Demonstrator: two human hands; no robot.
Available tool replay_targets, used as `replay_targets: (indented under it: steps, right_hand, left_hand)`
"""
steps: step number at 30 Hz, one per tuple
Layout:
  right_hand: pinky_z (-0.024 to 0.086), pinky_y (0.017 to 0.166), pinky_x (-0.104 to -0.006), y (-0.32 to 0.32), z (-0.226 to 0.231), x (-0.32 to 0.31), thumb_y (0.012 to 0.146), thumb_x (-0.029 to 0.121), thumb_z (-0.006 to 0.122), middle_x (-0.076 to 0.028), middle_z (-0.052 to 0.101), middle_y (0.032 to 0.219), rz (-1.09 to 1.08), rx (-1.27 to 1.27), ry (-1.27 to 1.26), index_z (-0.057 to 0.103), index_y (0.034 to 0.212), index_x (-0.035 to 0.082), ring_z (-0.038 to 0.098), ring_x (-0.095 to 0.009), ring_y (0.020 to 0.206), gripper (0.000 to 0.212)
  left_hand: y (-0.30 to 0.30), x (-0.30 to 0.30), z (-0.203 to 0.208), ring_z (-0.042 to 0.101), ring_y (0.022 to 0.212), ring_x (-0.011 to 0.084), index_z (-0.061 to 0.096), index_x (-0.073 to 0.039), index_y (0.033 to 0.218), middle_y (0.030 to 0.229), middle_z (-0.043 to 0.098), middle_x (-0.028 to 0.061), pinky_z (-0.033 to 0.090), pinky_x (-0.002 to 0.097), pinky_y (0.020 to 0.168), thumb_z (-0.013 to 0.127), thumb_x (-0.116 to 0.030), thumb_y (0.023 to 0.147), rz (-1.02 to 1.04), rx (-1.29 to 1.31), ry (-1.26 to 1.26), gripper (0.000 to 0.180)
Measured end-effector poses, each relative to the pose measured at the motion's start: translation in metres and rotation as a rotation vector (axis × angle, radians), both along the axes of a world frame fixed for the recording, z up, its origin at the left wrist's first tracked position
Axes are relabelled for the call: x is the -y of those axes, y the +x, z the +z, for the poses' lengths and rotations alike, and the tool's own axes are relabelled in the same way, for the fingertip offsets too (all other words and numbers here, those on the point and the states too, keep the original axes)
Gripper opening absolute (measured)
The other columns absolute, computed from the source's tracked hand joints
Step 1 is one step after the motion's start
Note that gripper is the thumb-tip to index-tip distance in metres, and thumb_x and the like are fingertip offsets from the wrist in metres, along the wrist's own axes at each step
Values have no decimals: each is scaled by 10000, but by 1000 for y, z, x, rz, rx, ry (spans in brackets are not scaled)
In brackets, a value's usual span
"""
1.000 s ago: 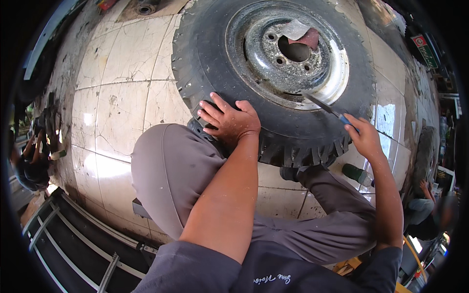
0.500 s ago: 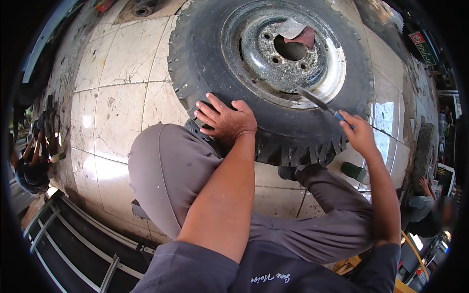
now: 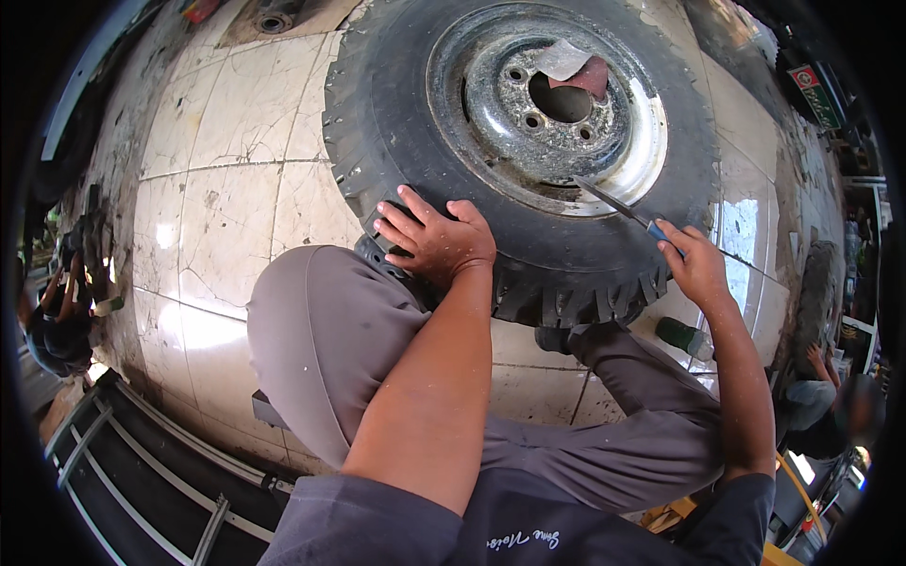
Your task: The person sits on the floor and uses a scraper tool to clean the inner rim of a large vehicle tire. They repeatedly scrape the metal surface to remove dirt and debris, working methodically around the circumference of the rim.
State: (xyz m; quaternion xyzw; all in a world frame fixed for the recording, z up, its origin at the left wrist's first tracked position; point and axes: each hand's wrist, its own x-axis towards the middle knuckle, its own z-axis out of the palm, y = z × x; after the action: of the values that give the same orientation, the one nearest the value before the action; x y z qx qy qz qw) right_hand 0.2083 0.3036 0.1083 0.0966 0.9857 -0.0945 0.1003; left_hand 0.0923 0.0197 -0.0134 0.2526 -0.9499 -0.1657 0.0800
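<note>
A large black tyre (image 3: 396,123) on a worn, grimy steel rim (image 3: 500,132) lies flat in front of me. My left hand (image 3: 439,236) rests with fingers spread on the tyre's near-left sidewall. In my right hand (image 3: 696,264) is a knife (image 3: 613,203) with a blue handle, gripped at the near right of the tyre. Its blade points up and left, with the tip at the rim's near inner side. The right part of the rim is brighter than the rest. A folded piece of sandpaper (image 3: 593,75), grey and dark red, lies beside the centre hole.
Pale cracked floor tiles (image 3: 231,217) surround the tyre. A green jar (image 3: 684,337) lies near my right knee. A metal frame (image 3: 160,472) stands at the lower left. Another person (image 3: 58,330) is at the far left, and one more (image 3: 826,406) at the far right.
The knife blade has shifted slightly and its tip sits a little lower on the rim. My left hand stays in place on the tyre.
</note>
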Motion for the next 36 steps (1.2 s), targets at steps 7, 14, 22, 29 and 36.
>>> replay_targets:
  steps: [7,14,22,29,36]
  right_hand:
    - [500,667,-438,-14,-7,22,911,244,643,-109,585,871,45,-34,62,660,1232,216,630,-337,753,323]
    - [502,645,-426,4,-2,18,909,231,644,-113,568,838,13,-26,61,661,1228,180,629,-327,733,324]
    - [502,643,-441,6,-8,34,897,227,650,-100,559,881,94,-82,189,636,1268,219,624,-328,738,372]
    - [501,664,-441,10,-5,57,918,217,642,-115,558,850,-39,-62,199,634,1281,188,621,-339,746,364]
    - [496,649,-450,7,-2,59,922,217,628,-114,562,852,-21,-84,189,640,1271,189,619,-347,717,350]
  left_hand:
    - [-3,-2,1,202,1479,399,372,-114,1500,1584,262,208,231,683,1088,545,-337,823,-4,6,1,733]
    - [0,2,1,182,1489,382,342,-119,1519,1593,250,196,205,645,1122,496,-356,848,-5,48,-13,728]
    - [-3,-1,3,218,1476,383,377,-122,1498,1579,286,192,246,663,1095,526,-345,832,8,3,-14,719]
    - [-1,-4,0,192,1482,406,380,-117,1500,1599,238,201,208,689,1097,551,-345,812,-5,-10,29,745]
    - [-4,-5,-5,186,1485,398,365,-136,1509,1590,252,201,211,689,1098,551,-336,824,-1,-47,1,738]
